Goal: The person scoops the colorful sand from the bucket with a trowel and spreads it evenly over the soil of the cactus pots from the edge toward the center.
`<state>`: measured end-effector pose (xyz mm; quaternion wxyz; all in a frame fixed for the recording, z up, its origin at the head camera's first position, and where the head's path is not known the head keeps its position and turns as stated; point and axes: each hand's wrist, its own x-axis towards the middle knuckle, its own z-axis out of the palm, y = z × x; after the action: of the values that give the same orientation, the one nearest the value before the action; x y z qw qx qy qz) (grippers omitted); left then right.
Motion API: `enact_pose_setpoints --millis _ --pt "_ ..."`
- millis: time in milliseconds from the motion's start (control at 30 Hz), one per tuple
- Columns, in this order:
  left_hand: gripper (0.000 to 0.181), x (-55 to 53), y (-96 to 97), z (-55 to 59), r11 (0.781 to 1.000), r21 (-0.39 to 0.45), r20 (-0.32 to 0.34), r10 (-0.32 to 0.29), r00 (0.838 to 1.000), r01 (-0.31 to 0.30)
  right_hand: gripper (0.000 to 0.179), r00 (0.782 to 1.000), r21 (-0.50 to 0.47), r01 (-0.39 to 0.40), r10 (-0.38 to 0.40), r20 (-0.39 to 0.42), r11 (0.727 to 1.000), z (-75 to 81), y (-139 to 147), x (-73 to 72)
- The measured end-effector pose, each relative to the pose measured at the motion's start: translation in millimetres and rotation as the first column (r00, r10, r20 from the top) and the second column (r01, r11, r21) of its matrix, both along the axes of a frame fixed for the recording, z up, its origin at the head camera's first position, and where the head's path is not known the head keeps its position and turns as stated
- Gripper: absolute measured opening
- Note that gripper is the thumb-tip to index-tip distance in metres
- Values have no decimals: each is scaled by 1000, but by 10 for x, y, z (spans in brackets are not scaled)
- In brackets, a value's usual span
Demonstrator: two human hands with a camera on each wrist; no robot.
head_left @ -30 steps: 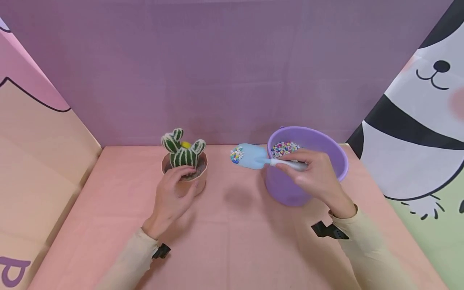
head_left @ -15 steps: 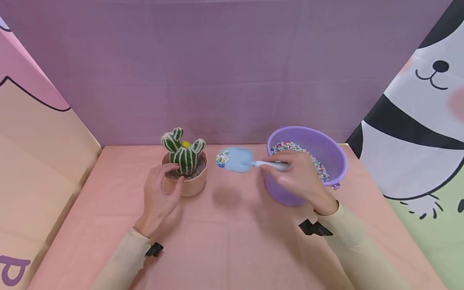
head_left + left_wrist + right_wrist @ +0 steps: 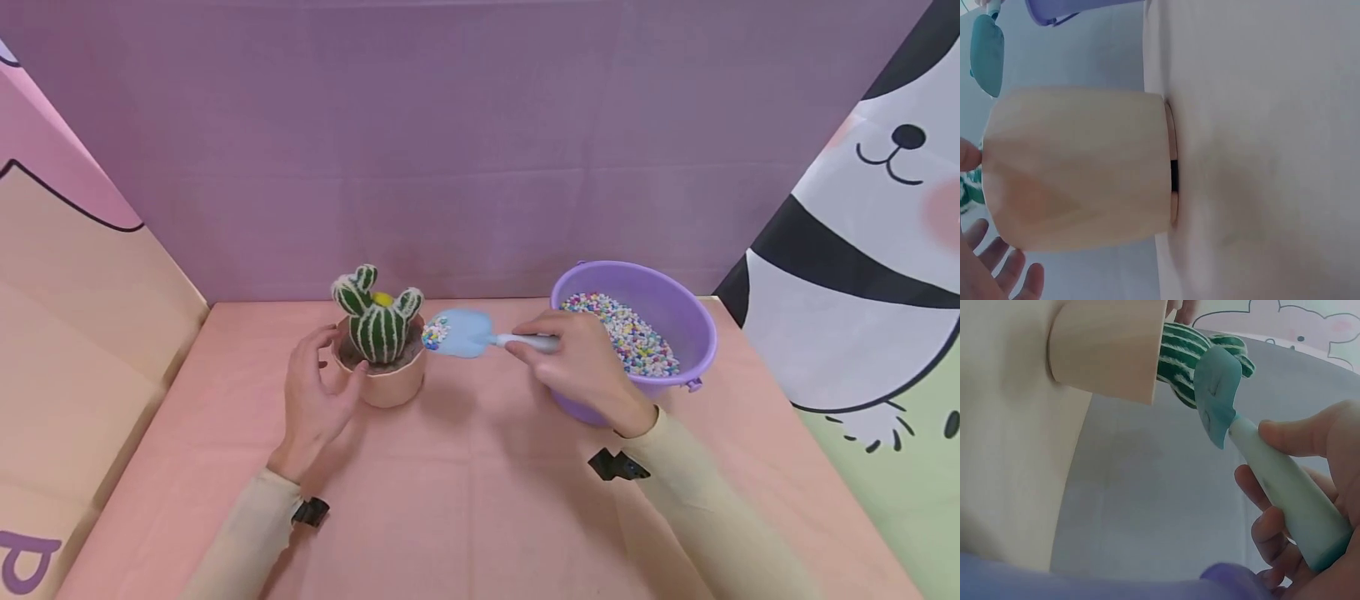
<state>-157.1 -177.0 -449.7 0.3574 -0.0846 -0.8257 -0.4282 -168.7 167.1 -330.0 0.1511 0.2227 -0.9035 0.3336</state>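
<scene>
Pink cloth (image 3: 465,525) below, purple backdrop (image 3: 465,150) behind, panda print (image 3: 862,333) at right. Counted: one pot (image 3: 393,388), one cactus (image 3: 379,333) upright in it, one scoop (image 3: 468,333), one bucket (image 3: 705,342), one left hand (image 3: 318,408), one right hand (image 3: 581,358). Beads (image 3: 637,337) uncountable: many in the bucket, a small heap on the scoop's tip. Bucket's near side partly covered by right hand; cactus mostly cut off in left wrist view. Left hand beside the pot's left rim, thumb and fingers wide apart, slightly bent; firmness of contact unclear. Right hand grips the scoop's handle, blade by the pot's right rim, above rim height.
</scene>
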Motion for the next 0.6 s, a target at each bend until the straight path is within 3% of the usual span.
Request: enact_pose_setpoints --millis 133,300,600 --pt "68 -22 -52 7 998 -40 107 -39 993 44 19 1000 33 8 -9 11 999 -32 -77 -41" --pt "79 -63 -135 58 986 -103 236 -106 966 133 20 1000 63 19 -19 6 998 -47 -158 -80" --pt "91 -137 -271 134 954 -130 348 -212 913 271 18 998 122 22 -14 -59 992 -84 -309 -158"
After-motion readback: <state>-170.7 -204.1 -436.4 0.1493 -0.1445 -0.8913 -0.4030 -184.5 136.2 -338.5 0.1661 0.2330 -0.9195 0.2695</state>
